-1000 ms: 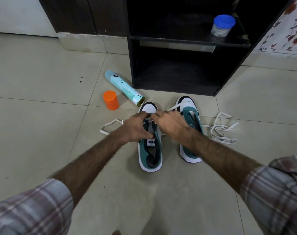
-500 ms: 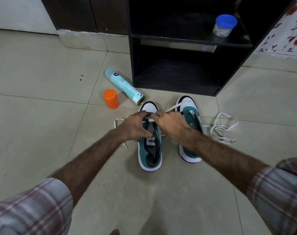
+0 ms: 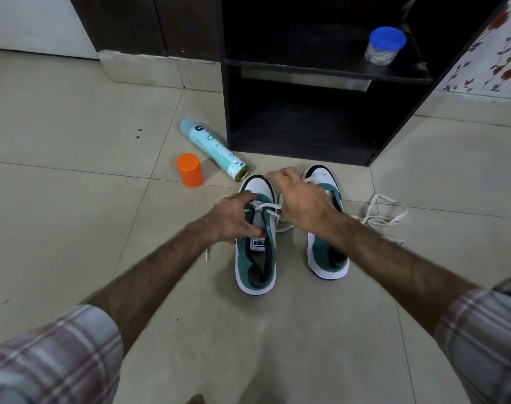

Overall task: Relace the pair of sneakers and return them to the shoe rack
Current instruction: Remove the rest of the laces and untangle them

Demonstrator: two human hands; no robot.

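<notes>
The right hand [image 3: 302, 204] has been raised from the left sneaker [image 3: 255, 237] since a moment ago, drawing its white lace [image 3: 267, 207] up through the lower eyelets; whether the fingers pinch it cannot be told. The tongue is held by the left hand [image 3: 234, 218], fingers curled. Lacing is judged barely begun. "PUMA" is read on the tongue label. The right sneaker [image 3: 327, 243] stands beside it on the floor, its loose lace [image 3: 385, 212] unthreaded.
</notes>
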